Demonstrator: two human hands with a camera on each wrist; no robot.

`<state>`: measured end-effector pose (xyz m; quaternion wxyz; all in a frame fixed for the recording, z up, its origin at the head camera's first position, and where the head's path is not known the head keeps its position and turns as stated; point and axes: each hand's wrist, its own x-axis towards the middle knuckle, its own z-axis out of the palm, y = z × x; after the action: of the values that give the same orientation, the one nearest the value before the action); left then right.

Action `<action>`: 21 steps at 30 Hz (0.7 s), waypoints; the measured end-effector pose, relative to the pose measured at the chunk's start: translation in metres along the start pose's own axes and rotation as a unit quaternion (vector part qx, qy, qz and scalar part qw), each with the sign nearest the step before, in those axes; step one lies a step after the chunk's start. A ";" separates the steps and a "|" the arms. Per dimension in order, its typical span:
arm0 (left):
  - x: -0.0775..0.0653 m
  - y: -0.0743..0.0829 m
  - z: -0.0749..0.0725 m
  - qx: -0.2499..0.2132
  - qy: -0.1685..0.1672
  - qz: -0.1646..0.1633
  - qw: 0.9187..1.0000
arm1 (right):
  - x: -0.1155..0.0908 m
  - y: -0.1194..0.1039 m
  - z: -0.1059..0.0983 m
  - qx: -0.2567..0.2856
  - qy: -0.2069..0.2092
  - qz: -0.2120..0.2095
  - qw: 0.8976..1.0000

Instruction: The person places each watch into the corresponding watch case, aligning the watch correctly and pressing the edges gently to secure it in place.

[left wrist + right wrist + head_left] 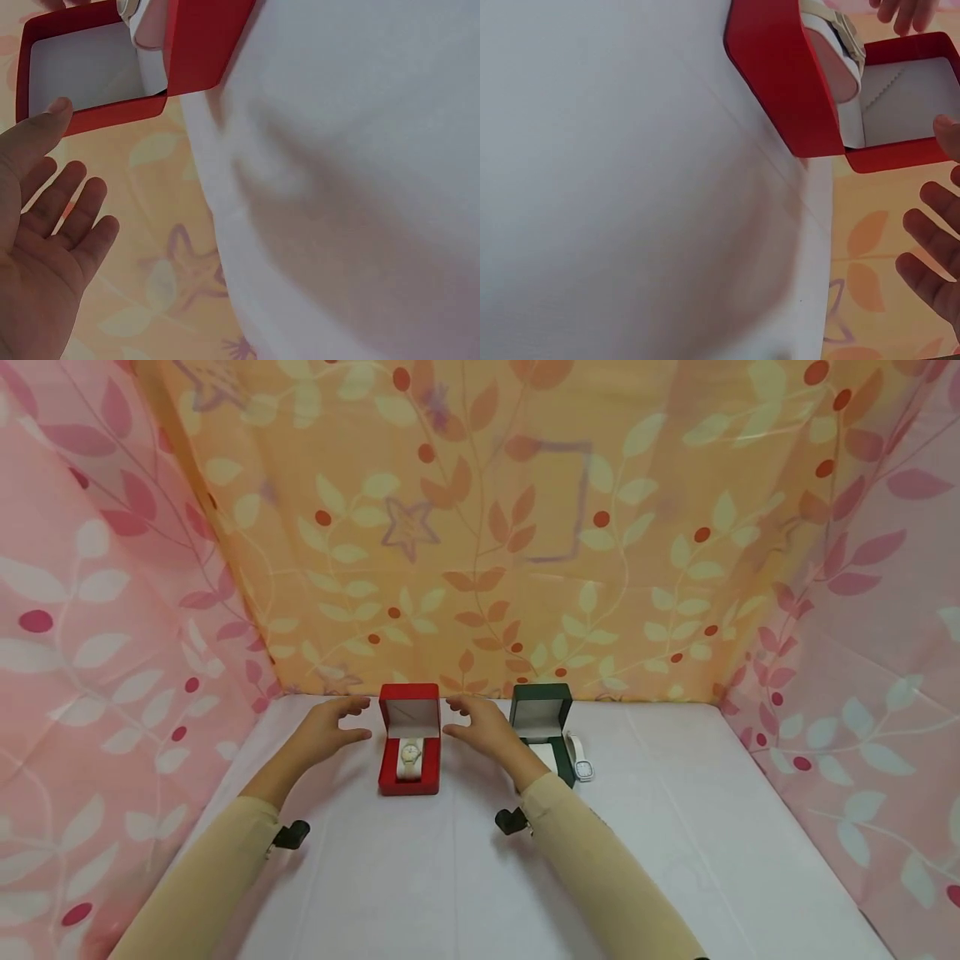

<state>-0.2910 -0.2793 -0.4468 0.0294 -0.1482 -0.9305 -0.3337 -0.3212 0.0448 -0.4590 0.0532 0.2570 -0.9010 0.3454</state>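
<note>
A red watch box stands on the white-covered table with its lid raised. In it, a watch with a pale strap is wrapped round a white cushion. My left hand is held just left of the lid, thumb and fingers spread apart. On the lid's other side, my right hand mirrors it, fingers extended toward the box. Narrow gaps separate both hands from the box in the head view. Each wrist view shows an empty palm, with the thumb near the red lid.
Partly behind my right forearm is a dark green watch box, lid up, with a white cushion inside. A white watch leans or lies against its right side. Patterned cloth walls enclose the table at the back and sides.
</note>
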 end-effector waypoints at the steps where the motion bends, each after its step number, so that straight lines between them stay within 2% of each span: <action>1: 0.001 0.000 0.000 -0.003 0.003 0.003 1.000 | 0.001 0.000 -0.001 0.004 0.000 -0.004 1.000; 6: 0.009 0.001 -0.003 -0.013 0.017 0.024 0.999 | 0.008 -0.002 -0.004 0.007 0.000 -0.021 1.000; 12: 0.018 0.005 -0.005 -0.027 0.019 0.063 0.997 | 0.015 -0.003 -0.006 0.021 -0.003 -0.004 1.000; 21: 0.027 0.011 -0.003 -0.026 0.014 0.058 0.998 | 0.025 -0.006 -0.005 0.035 -0.018 -0.004 0.999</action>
<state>-0.3140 -0.2666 -0.4333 0.0577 -0.1984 -0.9109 -0.3572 -0.3399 0.0340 -0.4452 0.0299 0.2686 -0.8881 0.3718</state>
